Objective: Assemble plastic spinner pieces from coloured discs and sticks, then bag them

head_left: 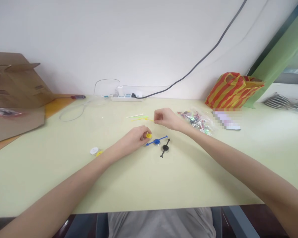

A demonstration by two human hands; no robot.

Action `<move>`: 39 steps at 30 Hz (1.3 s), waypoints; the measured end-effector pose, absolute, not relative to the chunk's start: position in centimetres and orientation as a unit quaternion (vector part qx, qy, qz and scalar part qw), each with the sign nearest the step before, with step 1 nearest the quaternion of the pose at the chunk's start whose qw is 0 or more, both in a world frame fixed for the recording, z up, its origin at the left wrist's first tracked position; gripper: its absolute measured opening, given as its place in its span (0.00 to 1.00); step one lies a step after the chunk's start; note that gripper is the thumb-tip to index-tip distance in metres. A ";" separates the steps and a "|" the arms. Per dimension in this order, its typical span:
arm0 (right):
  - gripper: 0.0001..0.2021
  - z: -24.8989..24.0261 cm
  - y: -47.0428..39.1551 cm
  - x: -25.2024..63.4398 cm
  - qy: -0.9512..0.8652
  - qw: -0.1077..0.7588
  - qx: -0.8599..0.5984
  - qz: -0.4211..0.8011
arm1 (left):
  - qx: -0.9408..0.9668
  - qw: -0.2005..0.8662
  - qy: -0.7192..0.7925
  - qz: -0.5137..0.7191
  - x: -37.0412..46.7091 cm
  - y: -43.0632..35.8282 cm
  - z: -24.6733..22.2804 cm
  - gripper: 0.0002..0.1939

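A small yellow disc (149,136) is pinched between the fingertips of my left hand (138,136), just above the table. Farther back, my right hand (167,118) has its fingers closed at the end of a thin yellow arrow (145,119). Pale green and white thin pieces (136,116) lie behind that arrow. Close to my left hand is a blue arrow spinner (157,141) on a round base. Beside it sits a black arrow spinner (165,148). A white disc (94,151) and another yellow disc (99,153) lie by my left forearm, which partly covers the yellow one.
To the right rests a clear bag of mixed coloured parts (197,121), near a red-and-yellow striped bag (232,91). A power strip (126,98) with cables runs along the wall. At left are a cardboard box (20,82) and a screwdriver (78,97).
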State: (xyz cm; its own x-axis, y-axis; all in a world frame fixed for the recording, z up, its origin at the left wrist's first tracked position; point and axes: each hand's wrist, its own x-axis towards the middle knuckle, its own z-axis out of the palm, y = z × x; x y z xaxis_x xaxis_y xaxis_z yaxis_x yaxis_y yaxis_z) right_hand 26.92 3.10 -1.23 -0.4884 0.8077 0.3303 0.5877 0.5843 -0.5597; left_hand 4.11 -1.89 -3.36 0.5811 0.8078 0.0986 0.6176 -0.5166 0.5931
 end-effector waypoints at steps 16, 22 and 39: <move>0.08 -0.1 1.0 26.3 -0.815 0.320 -0.355 0.327 | 0.797 0.328 0.457 0.221 4.8 -1.9 -2.9 0.13; 0.11 -0.2 1.8 26.9 -0.828 0.276 -0.320 0.369 | 0.779 0.360 0.462 0.223 4.8 -1.7 -3.0 0.16; 0.11 -1.9 2.1 25.6 -0.797 0.194 -0.344 0.456 | 0.819 0.374 0.387 0.197 3.9 -1.2 -2.7 0.15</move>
State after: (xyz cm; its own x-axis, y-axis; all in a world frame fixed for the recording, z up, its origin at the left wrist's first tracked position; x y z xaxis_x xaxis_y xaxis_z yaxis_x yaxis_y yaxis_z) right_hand 25.64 2.14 -1.92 -0.6876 0.7260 -0.0046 0.3715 0.3464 -0.8614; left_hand 3.93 -1.22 -2.72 0.6223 0.7821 0.0336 0.4875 -0.4208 0.7651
